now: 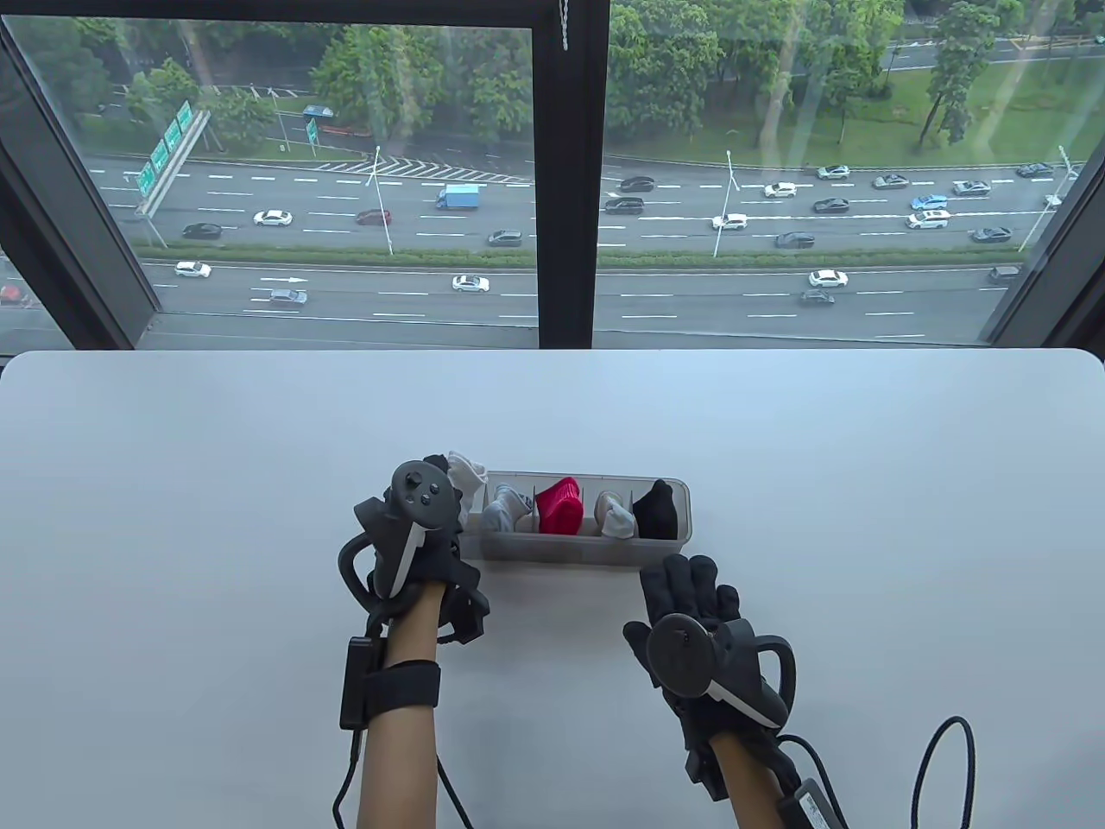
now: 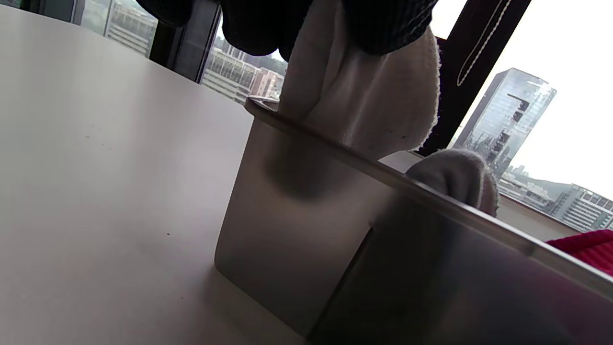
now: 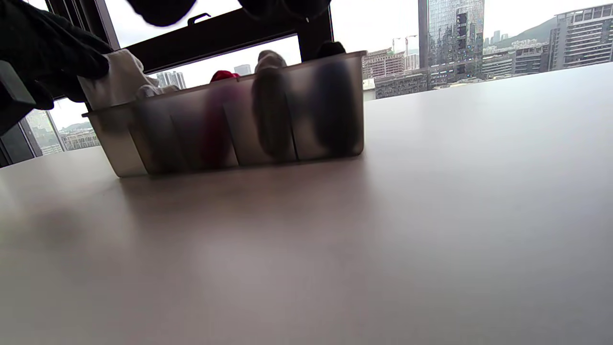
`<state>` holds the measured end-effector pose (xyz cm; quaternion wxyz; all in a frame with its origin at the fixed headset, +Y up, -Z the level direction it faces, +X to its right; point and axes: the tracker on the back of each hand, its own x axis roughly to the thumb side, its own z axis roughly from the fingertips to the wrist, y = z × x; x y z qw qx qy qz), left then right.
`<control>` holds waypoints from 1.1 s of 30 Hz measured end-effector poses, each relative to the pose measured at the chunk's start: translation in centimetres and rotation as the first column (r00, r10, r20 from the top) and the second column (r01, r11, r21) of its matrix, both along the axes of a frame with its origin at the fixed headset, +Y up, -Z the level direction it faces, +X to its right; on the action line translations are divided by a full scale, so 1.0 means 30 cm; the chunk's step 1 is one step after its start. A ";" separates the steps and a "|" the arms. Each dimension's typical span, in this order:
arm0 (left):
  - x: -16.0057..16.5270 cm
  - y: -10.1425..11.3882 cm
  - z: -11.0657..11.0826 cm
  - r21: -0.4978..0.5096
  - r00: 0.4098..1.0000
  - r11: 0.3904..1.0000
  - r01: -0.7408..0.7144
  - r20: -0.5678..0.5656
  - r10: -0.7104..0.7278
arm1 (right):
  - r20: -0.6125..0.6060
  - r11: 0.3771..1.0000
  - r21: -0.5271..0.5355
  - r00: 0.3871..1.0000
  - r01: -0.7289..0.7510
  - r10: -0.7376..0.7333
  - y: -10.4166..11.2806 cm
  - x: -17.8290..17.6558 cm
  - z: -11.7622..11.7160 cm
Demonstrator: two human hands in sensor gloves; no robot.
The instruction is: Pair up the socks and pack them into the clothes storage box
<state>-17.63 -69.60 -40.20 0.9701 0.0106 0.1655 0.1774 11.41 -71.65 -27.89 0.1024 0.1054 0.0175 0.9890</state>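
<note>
Nearest the table camera are the two forearms entering from the bottom edge, each strapped with a dark wristband and trailing a black cable (image 1: pixel 941 768) on the right side.

Farthest left of the action, the left hand (image 1: pixel 432 553) is raised at the left end of the clothes storage box (image 1: pixel 587 550), its tracker (image 1: pixel 420 494) on top. Its gloved fingers (image 2: pixel 383 28) are curled round a white sock bundle (image 1: pixel 466 477), gripping it from above; the left wrist view shows the bundle's lower part already inside the leftmost compartment, touching the box's rim.

Moving right, the frosted, translucent box lies lengthwise on the white table (image 1: pixel 173 518) and is split by dividers into a row of compartments. Next to the held bundle sits a grey-and-white sock pair (image 1: pixel 505 509), then a red sock pair (image 1: pixel 562 505) in the middle, then a white-and-grey sock pair (image 1: pixel 616 516), and a black sock pair (image 1: pixel 655 509) in the rightmost compartment. From the right wrist view these show as blurred dark and red shapes through the box wall, with their tops poking above the rim.

Right of centre, the right hand (image 1: pixel 691 622) lies flat on the table just in front of the box's right end, fingers straight and slightly spread, holding nothing; its fingertips are near the box wall, but contact cannot be told. Both hands are well apart.

Beyond the table's far edge, a window (image 1: pixel 570 173) looks down on a road with cars.
</note>
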 end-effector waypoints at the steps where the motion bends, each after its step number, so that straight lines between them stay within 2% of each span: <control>1: 0.001 -0.021 -0.009 -0.045 1.000 0.999 0.009 0.023 -0.008 | 0.001 1.000 -0.002 1.000 0.001 -0.001 -0.001 0.001 -0.001; 3: -0.005 -0.057 -0.020 -0.168 0.995 0.986 -0.010 0.093 0.026 | 0.003 1.000 -0.011 1.000 -0.004 0.004 -0.004 0.003 -0.004; 6: -0.033 -0.056 -0.005 -0.180 0.984 0.981 -0.071 0.147 0.098 | 0.001 1.000 -0.017 1.000 -0.009 0.009 -0.004 0.006 -0.004; 9: -0.073 -0.013 0.045 -0.182 0.968 0.979 -0.093 0.213 0.132 | 0.001 1.000 -0.015 1.000 -0.021 0.021 0.000 0.008 -0.002; 11: -0.105 0.027 0.110 -0.155 0.951 0.984 -0.084 0.283 0.126 | 0.005 0.999 -0.005 0.999 -0.041 0.041 0.003 0.010 -0.003; 15: -0.165 0.065 0.255 -0.131 0.938 0.991 0.005 0.345 0.040 | 0.024 0.996 0.002 0.996 -0.091 0.091 0.006 0.018 -0.004; 18: -0.192 0.041 0.347 -0.104 0.930 0.992 0.072 0.366 -0.029 | 0.043 0.990 -0.024 0.989 -0.137 0.138 0.000 0.028 -0.006; 22: -0.176 -0.031 0.418 -0.147 0.904 0.979 0.144 0.422 -0.070 | 0.066 0.982 -0.056 0.980 -0.183 0.186 -0.018 0.047 -0.006; 25: -0.154 -0.043 0.422 -0.224 0.887 0.954 0.199 0.455 -0.078 | 0.076 0.975 -0.096 0.975 -0.203 0.210 -0.033 0.057 -0.007; 26: -0.151 -0.053 0.420 -0.189 0.885 0.964 0.185 0.458 -0.080 | 0.079 0.973 -0.105 0.974 -0.204 0.212 -0.037 0.060 -0.005; 29: -0.157 -0.071 0.417 -0.173 0.879 0.964 0.201 0.467 -0.099 | 0.082 0.971 -0.110 0.971 -0.213 0.223 -0.042 0.063 -0.002; 33: -0.164 -0.092 0.409 -0.223 0.890 0.956 0.190 0.450 -0.072 | 0.075 0.966 -0.117 0.968 -0.229 0.238 -0.044 0.058 -0.003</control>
